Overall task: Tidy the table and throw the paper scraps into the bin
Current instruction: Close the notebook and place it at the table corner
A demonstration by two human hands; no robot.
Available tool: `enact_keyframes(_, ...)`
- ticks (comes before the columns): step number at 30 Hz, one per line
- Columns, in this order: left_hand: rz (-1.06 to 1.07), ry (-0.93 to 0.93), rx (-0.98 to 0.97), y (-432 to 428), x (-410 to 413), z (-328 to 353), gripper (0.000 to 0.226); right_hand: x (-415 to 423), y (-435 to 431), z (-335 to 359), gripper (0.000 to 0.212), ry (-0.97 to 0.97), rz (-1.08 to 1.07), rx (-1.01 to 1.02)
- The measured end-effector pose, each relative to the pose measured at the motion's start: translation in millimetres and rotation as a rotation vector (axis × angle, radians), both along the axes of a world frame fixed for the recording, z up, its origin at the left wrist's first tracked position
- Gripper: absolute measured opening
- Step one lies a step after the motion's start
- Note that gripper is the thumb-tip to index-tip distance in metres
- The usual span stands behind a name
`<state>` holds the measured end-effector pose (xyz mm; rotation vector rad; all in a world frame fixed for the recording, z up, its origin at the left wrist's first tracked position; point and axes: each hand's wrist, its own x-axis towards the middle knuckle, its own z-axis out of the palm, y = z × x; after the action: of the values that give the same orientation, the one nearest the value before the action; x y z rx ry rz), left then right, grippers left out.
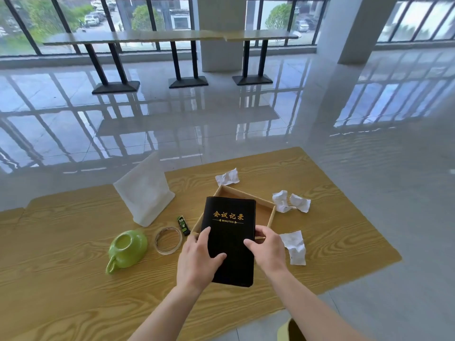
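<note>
Green cup and tape roll lie left of your left hand; both hands' fingers pinch the black notebook over the cardboard tray; crumpled paper scraps rest on the surface just right of your right hand.

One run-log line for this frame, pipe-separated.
hands: left hand + right hand hold black notebook | position: over cardboard box | paper scraps: on table | bin: not visible
</note>
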<state>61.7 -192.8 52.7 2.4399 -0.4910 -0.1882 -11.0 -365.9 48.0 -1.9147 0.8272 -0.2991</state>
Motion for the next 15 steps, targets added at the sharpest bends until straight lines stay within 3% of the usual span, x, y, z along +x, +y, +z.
enact_keyframes(15, -0.310, -0.038, 0.028, -95.0, 35.0, 9.9, 0.081, -9.7, -61.0, 19.8, 0.026, 0.011, -0.317, -0.008)
